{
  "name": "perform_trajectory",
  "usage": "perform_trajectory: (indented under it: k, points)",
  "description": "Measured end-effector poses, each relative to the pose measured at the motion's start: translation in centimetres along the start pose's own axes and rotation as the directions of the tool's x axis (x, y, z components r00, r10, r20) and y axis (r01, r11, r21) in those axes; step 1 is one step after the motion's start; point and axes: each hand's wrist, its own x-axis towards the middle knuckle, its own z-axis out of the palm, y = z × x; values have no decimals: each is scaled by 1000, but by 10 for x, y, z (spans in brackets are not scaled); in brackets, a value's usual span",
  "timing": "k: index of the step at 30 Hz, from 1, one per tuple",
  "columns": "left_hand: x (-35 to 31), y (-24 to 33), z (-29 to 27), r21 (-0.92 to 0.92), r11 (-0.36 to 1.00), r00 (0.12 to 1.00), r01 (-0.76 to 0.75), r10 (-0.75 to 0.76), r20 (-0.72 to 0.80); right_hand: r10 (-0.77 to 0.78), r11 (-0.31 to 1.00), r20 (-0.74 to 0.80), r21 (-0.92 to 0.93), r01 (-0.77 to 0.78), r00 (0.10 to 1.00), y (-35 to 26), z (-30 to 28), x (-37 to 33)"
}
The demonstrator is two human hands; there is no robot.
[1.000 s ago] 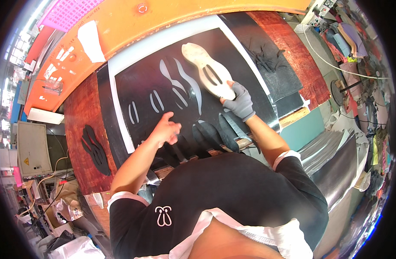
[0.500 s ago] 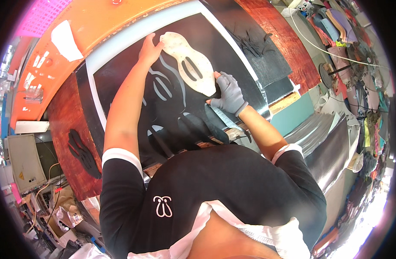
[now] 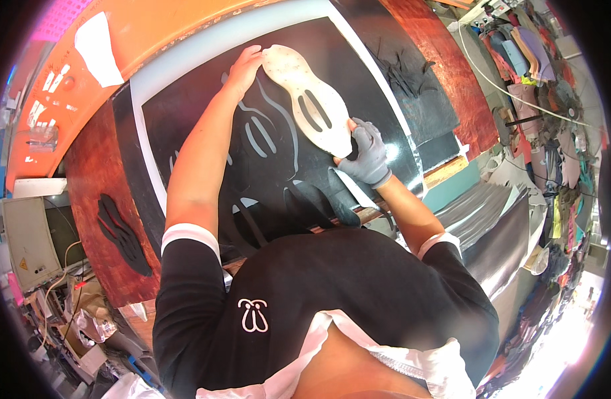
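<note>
A cream hourglass-shaped cutting template [image 3: 295, 76] with two long slots lies on a black sheet [image 3: 185, 100]. My bare left hand [image 3: 244, 70] holds its far end, fingertips at the edge. Around the near right end, my right hand [image 3: 366, 153], in a grey glove with bare fingertips, closes thumb and finger on the rim. Left of the template, curved cut-outs and slots [image 3: 257, 136] in the sheet show the pale board [image 3: 140, 133] beneath. Toward my body, the sheet's near edge hangs in loose, cut black strips [image 3: 308, 203].
An orange machine body [image 3: 52, 106] with a white paper piece [image 3: 98, 50] stands at the far left. A black cut piece [image 3: 124, 233] lies on the reddish board at left. Black scraps [image 3: 405, 73] lie beyond the board at right, with stacked dark sheets [image 3: 485, 219] nearer me.
Both hands and the template appear shifted slightly right in the picture; the sheet and surroundings have shifted too as the view moved. Both hands still hold the template.
</note>
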Motion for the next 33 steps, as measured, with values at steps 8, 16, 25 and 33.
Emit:
perform_trajectory:
  k: [8,16,25,33]
  points:
    - [5,-8,2,290,956,997,-48,63,-41,-39,997,19,-68,40,999,0,3,-2]
    - [-159,-4,-24,757,639,906,-136,390,-166,-3,990,146,-136,23,989,0,-10,-14]
    - [-458,-37,22,821,520,870,-234,489,-62,107,982,233,-176,-66,967,21,-5,-23]
    - [-448,-111,41,936,341,720,-88,671,-177,74,997,-16,-4,-74,997,17,-40,-141]
